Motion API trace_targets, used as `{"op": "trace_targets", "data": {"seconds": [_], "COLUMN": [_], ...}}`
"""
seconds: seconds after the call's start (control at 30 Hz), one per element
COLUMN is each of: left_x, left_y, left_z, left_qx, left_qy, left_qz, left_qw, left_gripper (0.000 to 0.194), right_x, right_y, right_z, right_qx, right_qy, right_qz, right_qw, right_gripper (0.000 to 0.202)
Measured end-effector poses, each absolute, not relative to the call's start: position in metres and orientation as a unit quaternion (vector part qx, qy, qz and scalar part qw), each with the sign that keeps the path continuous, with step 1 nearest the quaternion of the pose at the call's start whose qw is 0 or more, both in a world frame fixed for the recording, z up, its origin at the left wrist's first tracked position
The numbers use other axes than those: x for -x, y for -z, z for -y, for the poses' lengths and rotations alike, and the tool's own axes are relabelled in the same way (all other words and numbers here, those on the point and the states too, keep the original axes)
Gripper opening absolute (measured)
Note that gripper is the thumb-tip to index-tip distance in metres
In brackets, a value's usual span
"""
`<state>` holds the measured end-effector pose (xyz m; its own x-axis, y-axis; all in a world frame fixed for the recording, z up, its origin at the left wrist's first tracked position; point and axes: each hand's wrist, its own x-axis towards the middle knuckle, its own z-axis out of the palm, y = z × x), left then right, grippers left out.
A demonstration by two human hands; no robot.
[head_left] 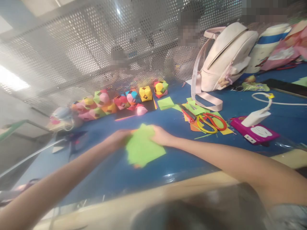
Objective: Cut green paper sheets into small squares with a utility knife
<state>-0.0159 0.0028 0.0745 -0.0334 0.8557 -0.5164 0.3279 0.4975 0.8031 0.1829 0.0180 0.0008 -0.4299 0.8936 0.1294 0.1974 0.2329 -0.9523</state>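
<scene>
Between my two hands is a loose stack of light green paper squares, with a bit of orange paper showing at its lower edge. My left hand is closed on the stack's left side, blurred by motion. On the upper right side, my right hand grips the same stack, its fingers partly hidden behind the paper. Beyond it lie more green paper squares. To the right, scissors with red and yellow handles rest on coloured paper scraps.
A row of folded paper balls stands along the perforated metal screen. At the right are a white backpack, a bottle, a purple power strip with a white plug and cable, and a dark phone.
</scene>
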Motion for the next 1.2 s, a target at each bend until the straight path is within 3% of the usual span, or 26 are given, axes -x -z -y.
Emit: {"op": "trace_targets", "data": {"seconds": [0.1, 0.27, 0.37, 0.47, 0.6, 0.7, 0.77, 0.87, 0.97, 1.07, 1.13, 1.2], "left_x": [0.026, 0.037, 0.041, 0.041, 0.038, 0.036, 0.035, 0.034, 0.033, 0.034, 0.036, 0.04], "left_y": [-0.072, -0.066, -0.068, -0.072, -0.073, -0.074, -0.078, -0.089, -0.104, -0.118, -0.125, -0.128], "left_z": [-0.005, -0.015, -0.022, -0.023, -0.009, 0.005, 0.012, 0.016, 0.015, 0.014, 0.013, 0.013], "left_qx": [-0.499, -0.71, -0.77, -0.785, -0.811, -0.847, -0.865, -0.875, -0.88, -0.867, -0.858, -0.857], "left_qy": [-0.207, -0.111, -0.074, -0.039, 0.006, -0.016, -0.048, -0.06, -0.045, -0.049, -0.05, -0.048], "left_qz": [-0.677, -0.622, -0.56, -0.514, -0.463, -0.397, -0.369, -0.336, -0.283, -0.241, -0.227, -0.211], "left_qw": [0.5, 0.311, 0.297, 0.344, 0.357, 0.352, 0.336, 0.344, 0.38, 0.434, 0.458, 0.468], "left_gripper": [0.037, 0.069, 0.079, 0.065, 0.031, 0.026, 0.028, 0.025, 0.023, 0.021, 0.022, 0.025], "right_x": [-0.183, -0.186, -0.188, -0.189, -0.197, -0.212, -0.223, -0.227, -0.212, -0.188, -0.177, -0.173], "right_y": [-0.002, -0.001, 0.005, 0.011, 0.012, 0.0, -0.013, -0.028, -0.028, -0.015, -0.006, 0.0], "right_z": [-0.02, -0.012, -0.005, 0.0, 0.004, 0.006, 0.002, -0.017, -0.041, -0.053, -0.052, -0.046], "right_qx": [0.388, 0.38, 0.326, 0.239, 0.127, 0.082, 0.1, 0.251, 0.371, 0.343, 0.32, 0.304], "right_qy": [-0.48, -0.454, -0.37, -0.266, -0.186, -0.191, -0.238, -0.313, -0.264, -0.245, -0.247, -0.248], "right_qz": [0.698, 0.71, 0.756, 0.814, 0.878, 0.896, 0.877, 0.81, 0.839, 0.898, 0.91, 0.914], "right_qw": [0.363, 0.381, 0.431, 0.457, 0.421, 0.392, 0.406, 0.427, 0.299, 0.127, 0.095, 0.103], "right_gripper": [0.036, 0.036, 0.034, 0.028, 0.028, 0.033, 0.041, 0.041, 0.044, 0.079, 0.096, 0.093]}}
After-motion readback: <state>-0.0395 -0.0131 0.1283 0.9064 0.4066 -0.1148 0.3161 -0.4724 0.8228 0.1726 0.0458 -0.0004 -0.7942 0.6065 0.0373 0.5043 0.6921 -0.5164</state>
